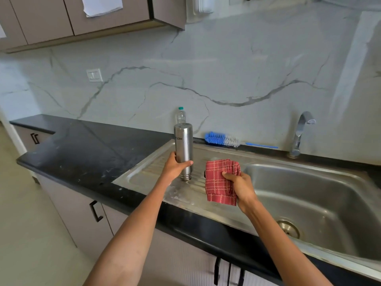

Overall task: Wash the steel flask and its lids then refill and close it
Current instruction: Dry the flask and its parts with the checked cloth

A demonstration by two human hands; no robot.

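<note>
Head view, left hand [175, 167] gripping steel flask [183, 145] (inverted), right hand [239, 185] clutching red cloth [218, 182] — both closed.

Black countertop [86, 145] w/ steel sink [309, 182]; bottle brush [222, 139], plastic bottle [180, 115] on it.

Tall cylindrical brushed-steel flask [183, 147], upside down: narrow threaded neck points down, flat base up. Printed lettering near the base end reads inverted. No lid on the mouth. Neck end sits at or just above the ribbed steel draining board [148, 172] left of the sink basin; contact not clear. Body roughly upright, slight tilt. Left hand [176, 167] wraps the lower body, thumb across the front. Surface looks shiny.
</note>
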